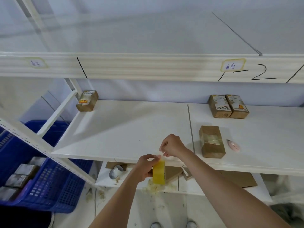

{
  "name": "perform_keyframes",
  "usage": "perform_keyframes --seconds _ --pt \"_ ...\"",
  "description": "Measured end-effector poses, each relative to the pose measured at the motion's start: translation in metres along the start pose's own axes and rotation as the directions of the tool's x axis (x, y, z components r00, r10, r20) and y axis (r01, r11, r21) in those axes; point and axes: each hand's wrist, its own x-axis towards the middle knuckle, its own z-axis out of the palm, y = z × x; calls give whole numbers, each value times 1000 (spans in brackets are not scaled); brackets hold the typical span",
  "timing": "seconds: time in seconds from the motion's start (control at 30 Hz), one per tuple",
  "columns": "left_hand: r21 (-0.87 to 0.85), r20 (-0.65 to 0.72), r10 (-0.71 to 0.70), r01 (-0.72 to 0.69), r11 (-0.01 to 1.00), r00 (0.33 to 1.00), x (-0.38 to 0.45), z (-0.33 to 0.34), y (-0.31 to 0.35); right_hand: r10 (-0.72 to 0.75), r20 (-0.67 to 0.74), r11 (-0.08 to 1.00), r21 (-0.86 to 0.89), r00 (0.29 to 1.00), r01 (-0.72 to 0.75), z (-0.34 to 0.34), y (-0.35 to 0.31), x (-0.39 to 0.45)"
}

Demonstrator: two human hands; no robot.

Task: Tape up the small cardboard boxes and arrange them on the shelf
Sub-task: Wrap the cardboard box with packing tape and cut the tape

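At the lower left of the frame sits a blue crate (54,186) with more boxes inside. Low in the middle, the left hand (144,168) is wrapped around a yellow tape roll (158,173). Just above, the right hand (172,145) pinches what looks like the loose tape end. The tape is likely thin, sticky and floppy, so hold its edge. Right of middle, on the white shelf (123,129), lies a small brown box (211,141) with shiny tape across it. It looks light and stiff; hold its sides.
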Motion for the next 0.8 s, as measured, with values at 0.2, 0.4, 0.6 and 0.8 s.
perform_keyframes --seconds 0.2,0.4,0.6,0.8 --pt "69 -117 -91 99 993 989 5 0 -8 79 -1 997 -21 997 -79 21 8 8" --pt "83 -188 -161 179 980 969 17 1 -14 96 -43 993 -69 994 -99 39 10 17" --pt "-12 -130 -221 221 975 967 21 2 -12 97 -74 992 -75 993 -103 49 15 25" --pt "-38 -123 -223 220 975 967 24 4 -14 76 -87 991 -102 993 -85 55 22 31"
